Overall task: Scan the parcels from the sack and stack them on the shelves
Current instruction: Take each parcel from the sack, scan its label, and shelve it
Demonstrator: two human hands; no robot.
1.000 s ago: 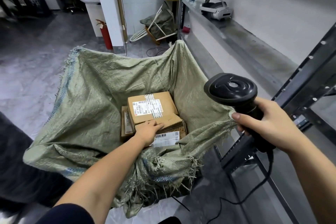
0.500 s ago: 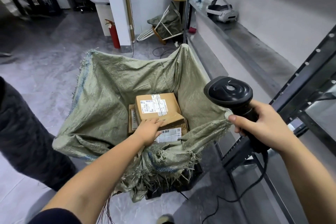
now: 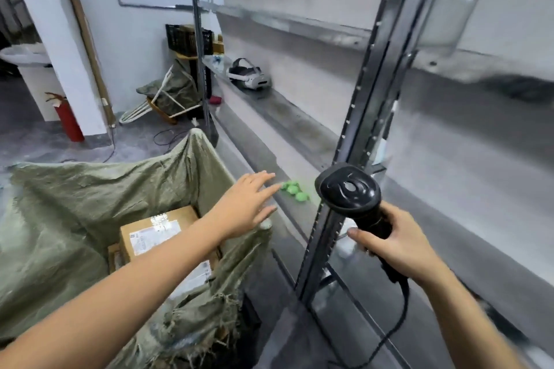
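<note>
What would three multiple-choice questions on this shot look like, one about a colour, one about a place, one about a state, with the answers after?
1. The small lumps on the shelf are: A red; B green; C blue.
2. The white headset lies: A atop the lumps; B nearer the camera than them; C farther along the shelf.
3. While the right hand grips the scanner, the left hand is: A open, holding nothing; B a closed fist; C pinching a lump.
Answers: B, they show bright green; C, it sits well beyond them; A, its fingers are straight and empty.
</note>
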